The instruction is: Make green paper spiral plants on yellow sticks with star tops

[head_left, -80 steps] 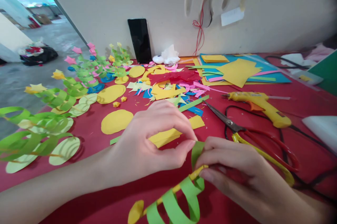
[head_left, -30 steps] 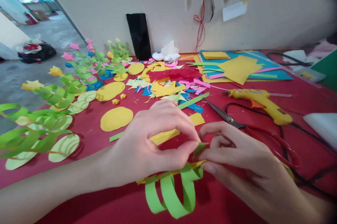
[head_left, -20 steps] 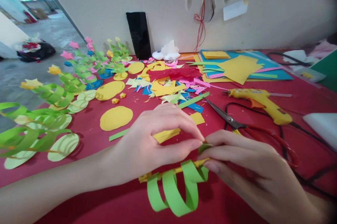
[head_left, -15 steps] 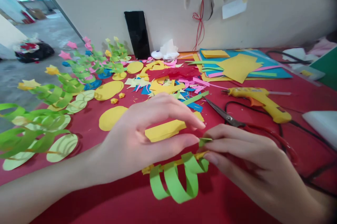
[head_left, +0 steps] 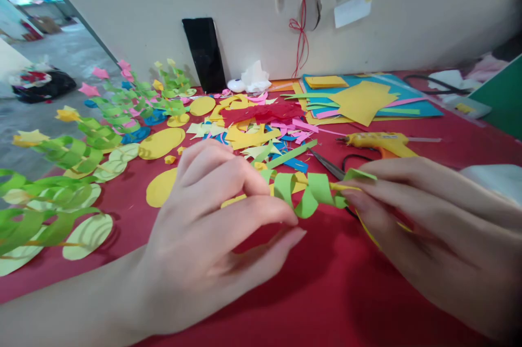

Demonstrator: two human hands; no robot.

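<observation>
A green paper spiral [head_left: 320,188] winds around a thin yellow paper stem [head_left: 341,186]. My right hand [head_left: 424,216] pinches the stem's right end and the spiral's end between thumb and fingers, holding them above the red table. Just left of it is my left hand [head_left: 216,227], palm turned inward, with thumb and forefinger slightly apart and nothing seen between them. Its bent fingers hide the spiral's left end, so I cannot tell whether they touch it. Behind the left hand lies a folded yellow paper [head_left: 234,202], partly covered.
Scissors [head_left: 326,165] and a yellow glue gun [head_left: 377,141] lie behind my right hand. Paper scraps [head_left: 253,135] cover the middle back. Finished spiral plants [head_left: 69,151] stand at left near yellow discs [head_left: 161,143]. A black phone [head_left: 204,56] leans on the wall.
My right hand has lifted the spiral up and away, and it now lies in front of the scissors' handles. My left hand has turned and moved slightly down, its fingers more curled.
</observation>
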